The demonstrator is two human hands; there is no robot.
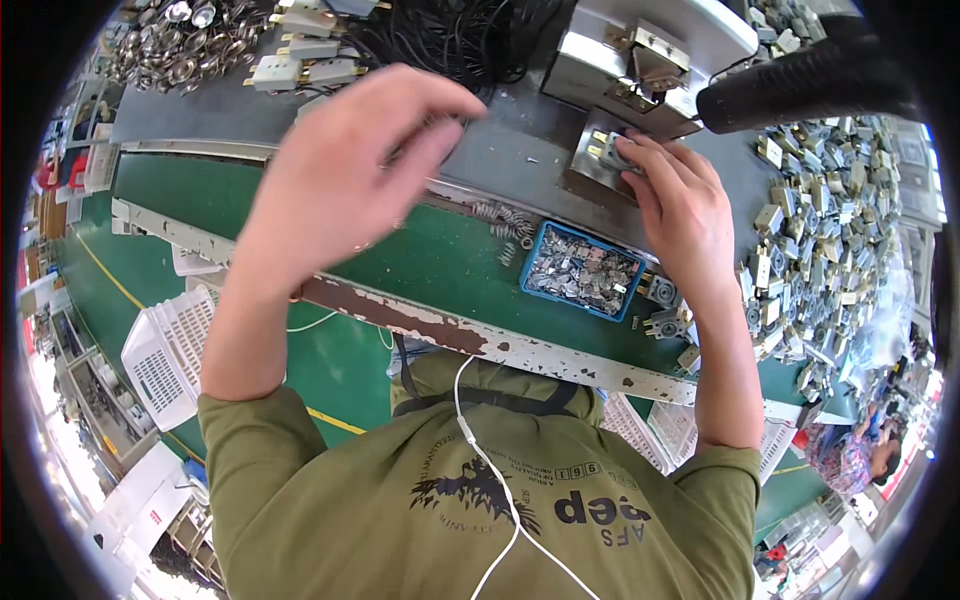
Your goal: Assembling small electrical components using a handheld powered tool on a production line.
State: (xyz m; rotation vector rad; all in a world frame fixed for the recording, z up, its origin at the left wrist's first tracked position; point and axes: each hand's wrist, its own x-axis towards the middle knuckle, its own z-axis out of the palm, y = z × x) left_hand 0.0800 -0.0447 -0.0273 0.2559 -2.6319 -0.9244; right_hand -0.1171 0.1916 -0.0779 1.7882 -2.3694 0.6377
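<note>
My right hand point(680, 195) has its thumb and fingers closed on a small grey plug part point(608, 148) with brass prongs. That part lies on a metal plate point(590, 165) in front of a bench machine point(640, 70); the fingers cover some of it. Raised over the left side of the bench is my left hand point(360, 160), thumb and forefinger apart, nothing visible between them. Beyond it are black cables point(440, 45) and several white plug parts point(300, 50) with brass prongs.
A blue tray point(530, 285) of small metal pieces sits near the bench's front, beside loose springs point(503, 220). Many grey plug parts point(815, 240) are heaped at right, shiny metal cups point(190, 45) at far left. A black tube point(810, 85) reaches in from the right.
</note>
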